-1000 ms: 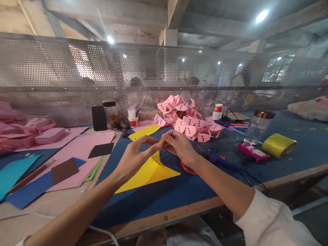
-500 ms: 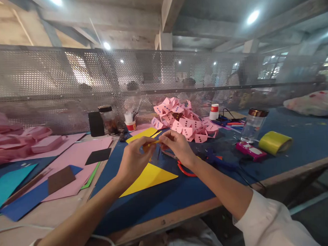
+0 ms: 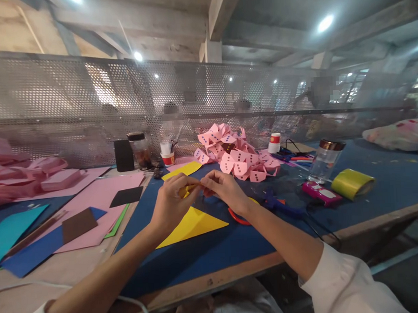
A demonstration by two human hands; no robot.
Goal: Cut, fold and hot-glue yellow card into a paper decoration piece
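Note:
My left hand (image 3: 172, 201) and my right hand (image 3: 223, 189) meet above the blue table cover (image 3: 214, 254), fingers pinched on a small yellow paper strip (image 3: 184, 191) held between them. Below the hands lies a yellow paper triangle (image 3: 193, 225). Red-handled scissors (image 3: 237, 217) lie just under my right wrist. Another yellow sheet (image 3: 182, 169) rests further back.
A heap of pink dotted paper pieces (image 3: 236, 156) sits behind the hands. A glass jar (image 3: 324, 160), a yellow tape roll (image 3: 352, 183) and a pink packet (image 3: 318, 191) are at the right. Pink, blue, black and brown sheets (image 3: 92, 204) cover the left. A perforated metal screen (image 3: 87, 107) closes the back.
The hands have drawn slightly closer together on the yellow strip, and the left fingers have curled tighter. The view shifted a little.

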